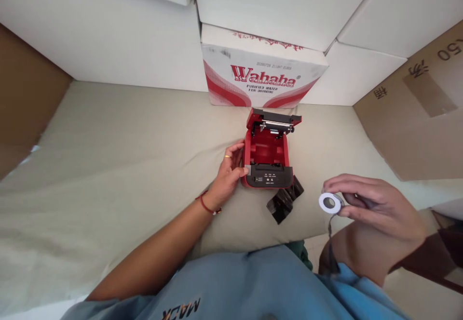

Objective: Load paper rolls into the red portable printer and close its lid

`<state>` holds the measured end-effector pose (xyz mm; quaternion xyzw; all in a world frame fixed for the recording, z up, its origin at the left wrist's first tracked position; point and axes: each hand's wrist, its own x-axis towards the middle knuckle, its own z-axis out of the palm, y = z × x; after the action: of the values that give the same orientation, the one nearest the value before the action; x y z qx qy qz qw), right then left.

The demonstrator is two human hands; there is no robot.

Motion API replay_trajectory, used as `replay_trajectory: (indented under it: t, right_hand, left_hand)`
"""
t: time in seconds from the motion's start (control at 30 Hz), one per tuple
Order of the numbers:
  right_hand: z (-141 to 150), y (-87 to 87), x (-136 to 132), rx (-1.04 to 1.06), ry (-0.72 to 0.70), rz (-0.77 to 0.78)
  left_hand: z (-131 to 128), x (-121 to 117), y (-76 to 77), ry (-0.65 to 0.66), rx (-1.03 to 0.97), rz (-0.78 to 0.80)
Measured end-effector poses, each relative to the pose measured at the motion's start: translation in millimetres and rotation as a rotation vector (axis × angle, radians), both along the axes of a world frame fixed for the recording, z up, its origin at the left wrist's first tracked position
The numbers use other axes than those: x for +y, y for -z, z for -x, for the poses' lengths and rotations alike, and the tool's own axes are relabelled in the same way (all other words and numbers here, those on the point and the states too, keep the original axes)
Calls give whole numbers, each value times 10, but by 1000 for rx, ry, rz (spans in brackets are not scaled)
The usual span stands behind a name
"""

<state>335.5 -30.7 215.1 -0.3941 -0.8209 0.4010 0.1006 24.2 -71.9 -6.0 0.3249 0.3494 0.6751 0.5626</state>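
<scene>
A small red and black printer [266, 153] sits on the cloth with its lid [275, 120] raised, and its red inner bay shows no roll inside. My left hand [232, 163] grips the printer's left side, thumb on the front corner and fingers along the side wall. Off to the right, clear of the printer, my right hand [372, 206] pinches a small white paper roll [329, 203] with its hollow core facing me. From the roll hangs a dark, narrow strip [330, 243]. A crumpled piece of shiny black film [284, 202] lies against the printer's front right corner.
A Wahaha water carton [265, 76] stands just behind the printer, before stacked white boxes [282, 2]. Brown cardboard boxes border the right [415, 108] and the left [25, 93]. The pale cloth surface [144, 156] has wrinkles and ends near my blue shirt.
</scene>
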Motion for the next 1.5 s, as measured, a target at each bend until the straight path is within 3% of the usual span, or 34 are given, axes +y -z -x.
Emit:
replay_trajectory:
  t: [0.13, 0.3, 0.4, 0.57, 0.93, 1.1, 1.27, 1.4, 1.5]
  right_hand:
    - [592, 291, 145, 133, 137, -180]
    - [1193, 753, 317, -92, 124, -428]
    - [1381, 803, 374, -288, 95, -462]
    - [1573, 698, 436, -501, 81, -488]
    - [1570, 818, 434, -507, 60, -471]
    - [1491, 828, 414, -314, 47, -483]
    - [1196, 839, 58, 104, -83, -540]
    - [974, 996, -250, 161, -102, -659]
    - [871, 1133, -376, 148, -83, -699]
  left_hand:
    - [4, -7, 24, 7, 25, -16]
    - [-4, -9, 27, 2, 32, -35]
    - [-6, -2, 48, 9, 44, -40]
    - [-2, 2, 92, 4, 81, -45]
    - [8, 4, 88, 6, 77, -32]
    - [3, 2, 63, -1, 56, -28]
    - [-8, -16, 43, -14, 73, -46]
    - [-4, -56, 41, -35, 176, -75]
    - [4, -144, -33, -164, 374, -131]
